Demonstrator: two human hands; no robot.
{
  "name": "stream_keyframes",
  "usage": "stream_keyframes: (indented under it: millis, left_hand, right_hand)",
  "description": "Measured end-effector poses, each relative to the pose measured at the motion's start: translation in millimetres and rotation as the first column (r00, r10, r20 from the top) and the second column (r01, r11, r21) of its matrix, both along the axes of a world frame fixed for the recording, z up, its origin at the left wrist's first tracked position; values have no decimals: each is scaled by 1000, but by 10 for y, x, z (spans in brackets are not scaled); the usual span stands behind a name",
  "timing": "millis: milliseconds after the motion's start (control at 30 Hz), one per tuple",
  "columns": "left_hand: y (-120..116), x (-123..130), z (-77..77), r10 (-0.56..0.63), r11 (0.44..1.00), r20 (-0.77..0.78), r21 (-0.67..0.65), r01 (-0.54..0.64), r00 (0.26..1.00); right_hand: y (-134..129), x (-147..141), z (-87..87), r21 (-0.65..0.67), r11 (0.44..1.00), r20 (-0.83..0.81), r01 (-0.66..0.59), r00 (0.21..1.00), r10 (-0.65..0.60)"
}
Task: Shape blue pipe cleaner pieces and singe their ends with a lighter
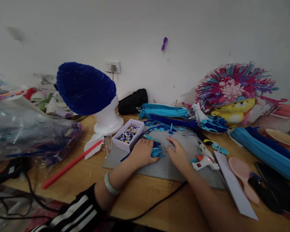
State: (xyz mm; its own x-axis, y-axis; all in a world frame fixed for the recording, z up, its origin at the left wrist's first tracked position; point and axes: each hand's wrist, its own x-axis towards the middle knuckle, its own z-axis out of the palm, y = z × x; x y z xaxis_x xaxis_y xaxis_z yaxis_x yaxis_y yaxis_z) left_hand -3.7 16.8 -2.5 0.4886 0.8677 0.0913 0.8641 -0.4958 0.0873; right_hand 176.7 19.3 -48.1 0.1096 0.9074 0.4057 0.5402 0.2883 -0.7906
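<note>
My left hand (142, 152) rests on the grey board, its fingers and thumb around a bundle of short blue pipe cleaner pieces (156, 150). Part of that bundle is hidden under the palm. To its right, my right hand (178, 155) lies over the board with fingers apart, holding nothing that I can see. A few tiny dark bits lie between the two hands. Close behind my left hand stands a lilac box (122, 144) of mixed beads. A white hot glue gun (205, 163) with a red light lies right of my right hand.
Left of the box, a white foam head (108, 119) wears a dark blue cap (85, 88). Blue pipe cleaners (165, 111) lie behind the board (159, 170). A pink hairbrush (243, 177) and phone (277, 187) lie right. A black cable (157, 204) crosses the front.
</note>
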Motion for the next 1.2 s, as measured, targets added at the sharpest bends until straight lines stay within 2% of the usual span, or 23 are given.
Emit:
stream_keyframes:
  millis: [300, 500, 667, 733, 900, 1033, 1200]
  left_hand:
    - [-59, 101, 43, -33, 999, -14, 7, 33, 999]
    - [-261, 374, 16, 91, 995, -80, 52, -87, 993]
    - [-318, 550, 15, 175, 982, -102, 85, -166, 979]
    - [-312, 589, 24, 178, 983, -74, 48, -175, 981]
    - [-291, 620, 48, 65, 997, 28, -39, -64, 998]
    - [-258, 569, 74, 66, 995, 35, -81, -63, 997]
    - [-116, 414, 105, 76, 965, 127, -259, -41, 989]
  right_hand:
    - [1, 15, -1, -42, 999, 2, -13, 1000, 13]
    - [51, 82, -1, -2, 1000, -41, 12, 999, -12]
    - [64, 128, 63, 3, 999, -74, 45, 996, -44]
    - [61, 128, 76, -10, 999, -82, 52, 995, -53]
    - [65, 135, 62, 25, 997, -56, 68, 996, -66]
    - [64, 133, 66, 26, 997, -40, 79, 996, -78]
    - [22, 105, 130, 3, 995, -52, 100, 994, -99]
